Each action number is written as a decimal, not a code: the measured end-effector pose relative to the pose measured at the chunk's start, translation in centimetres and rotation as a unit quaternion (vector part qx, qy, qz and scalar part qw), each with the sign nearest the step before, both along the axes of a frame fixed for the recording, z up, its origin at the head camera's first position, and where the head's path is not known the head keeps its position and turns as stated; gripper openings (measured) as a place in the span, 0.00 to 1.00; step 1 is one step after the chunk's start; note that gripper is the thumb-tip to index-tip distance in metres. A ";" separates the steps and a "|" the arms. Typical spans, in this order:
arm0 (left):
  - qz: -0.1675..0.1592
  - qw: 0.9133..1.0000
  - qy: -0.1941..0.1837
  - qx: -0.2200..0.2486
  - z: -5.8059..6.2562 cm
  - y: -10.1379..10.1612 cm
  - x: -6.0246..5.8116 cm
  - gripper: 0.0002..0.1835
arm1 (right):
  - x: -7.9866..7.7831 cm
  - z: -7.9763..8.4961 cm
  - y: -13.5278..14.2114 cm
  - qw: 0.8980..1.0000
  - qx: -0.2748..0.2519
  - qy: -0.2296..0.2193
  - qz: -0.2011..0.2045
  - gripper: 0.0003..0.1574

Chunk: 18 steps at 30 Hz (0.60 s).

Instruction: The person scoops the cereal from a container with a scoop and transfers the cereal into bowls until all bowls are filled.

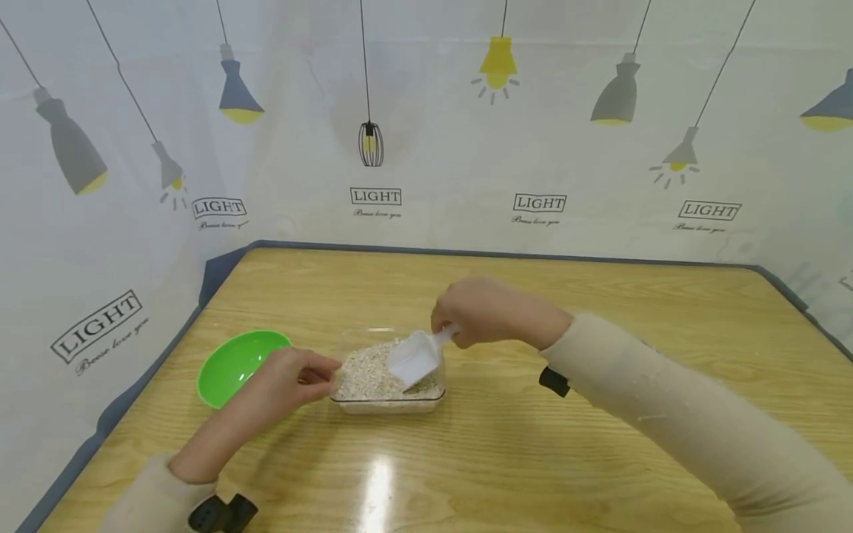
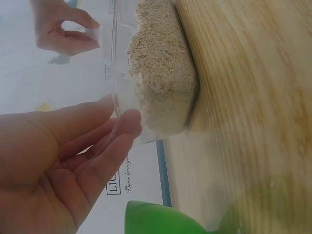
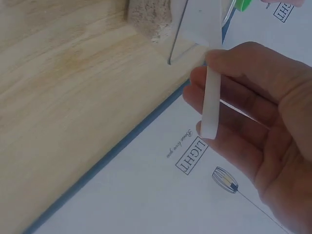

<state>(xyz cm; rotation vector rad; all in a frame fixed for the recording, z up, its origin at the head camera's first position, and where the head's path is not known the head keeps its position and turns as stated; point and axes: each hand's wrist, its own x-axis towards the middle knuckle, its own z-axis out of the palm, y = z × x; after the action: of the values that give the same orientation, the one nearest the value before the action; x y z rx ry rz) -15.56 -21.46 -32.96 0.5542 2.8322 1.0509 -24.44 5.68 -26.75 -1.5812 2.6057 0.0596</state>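
A clear rectangular container (image 1: 386, 406) full of oat flakes (image 1: 366, 370) stands on the table. My left hand (image 1: 293, 377) pinches its left rim between thumb and fingers, which the left wrist view shows closely at the container wall (image 2: 168, 114). With my right hand (image 1: 480, 311) I grip the handle (image 3: 211, 102) of a white scoop (image 1: 415, 359). The scoop is tilted over the right part of the container, its front edge down at the oats. Whether any oats lie in the scoop cannot be made out.
Left of the container, partly behind my left forearm, is a green bowl (image 1: 233, 363). The wooden table (image 1: 600, 444) ends at a blue edge against a white curtain (image 1: 440, 148) printed with lamps, at the back and both sides.
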 end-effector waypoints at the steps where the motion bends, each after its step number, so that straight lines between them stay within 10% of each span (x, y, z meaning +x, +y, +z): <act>1: 0.001 1.000 -0.002 0.000 0.0 0.0 0.0 0.15 | 0.0 -0.3 0.2 1.000 -0.009 -0.008 0.001 0.11; 18: 0.011 1.000 -0.011 0.007 -0.1 0.1 0.1 0.16 | 0.0 -2.2 -0.2 0.996 -0.074 -0.023 0.044 0.16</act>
<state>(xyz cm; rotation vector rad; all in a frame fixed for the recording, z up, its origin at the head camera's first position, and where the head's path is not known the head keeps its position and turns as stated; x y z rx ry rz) -15.46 -21.41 -33.07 0.5109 2.8199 1.0734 -24.46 5.50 -28.91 -1.7209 2.5575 -0.1654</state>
